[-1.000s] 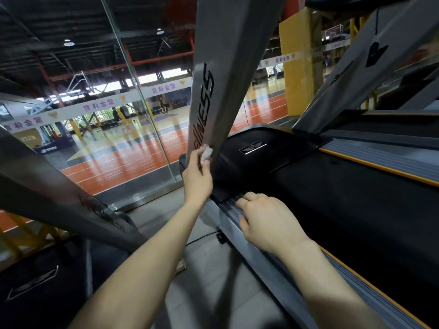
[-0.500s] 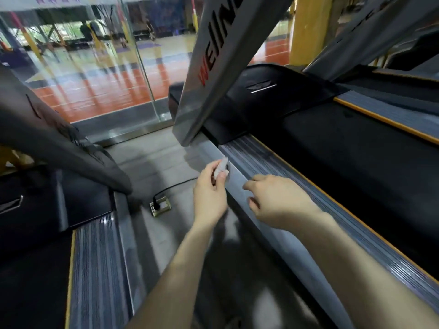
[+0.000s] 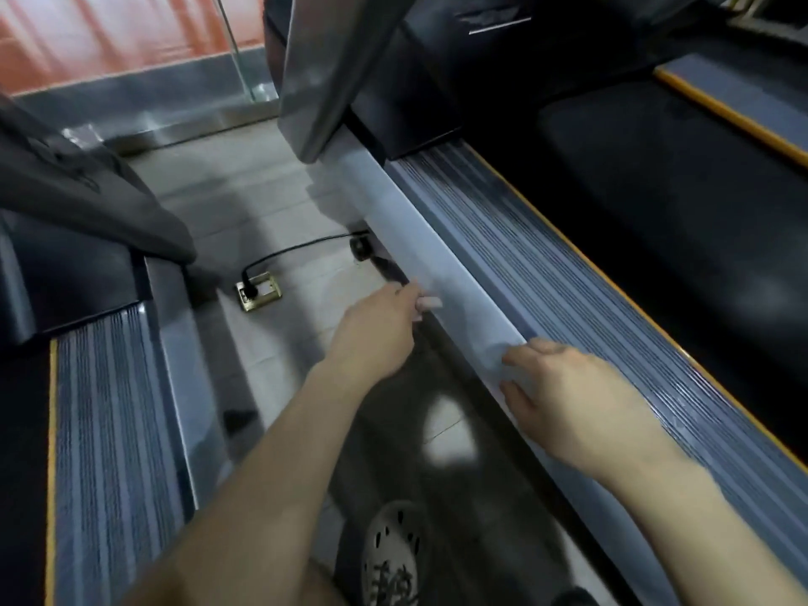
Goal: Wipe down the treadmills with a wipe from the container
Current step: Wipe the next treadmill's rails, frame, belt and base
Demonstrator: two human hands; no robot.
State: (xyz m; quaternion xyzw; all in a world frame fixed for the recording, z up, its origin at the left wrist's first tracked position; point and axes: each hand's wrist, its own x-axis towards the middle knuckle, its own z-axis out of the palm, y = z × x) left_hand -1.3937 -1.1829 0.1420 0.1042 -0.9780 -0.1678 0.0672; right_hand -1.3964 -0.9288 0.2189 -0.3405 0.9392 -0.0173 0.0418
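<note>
My left hand [image 3: 378, 330] pinches a small folded white wipe [image 3: 429, 303] and holds it against the outer grey side rail [image 3: 419, 238] of the treadmill on the right. On the same rail, a little nearer to me, my right hand [image 3: 568, 395] rests with its fingers curled over the rail's edge. The ribbed grey footboard [image 3: 568, 273] and the black running belt [image 3: 682, 203] lie to the right of the rail. The silver upright [image 3: 323, 72] rises from the rail's far end. No wipe container is in view.
A second treadmill [image 3: 109, 422] stands on the left across a narrow tiled floor strip. A brass floor socket [image 3: 259, 291] with a black cable plugged in sits on the floor. My shoe [image 3: 391, 557] is at the bottom. A glass wall [image 3: 231, 41] closes the far end.
The view has tilted down from the upright to the side rail. My left hand with the wipe has come down off the upright onto the rail, and my right hand has shifted to the rail's outer edge.
</note>
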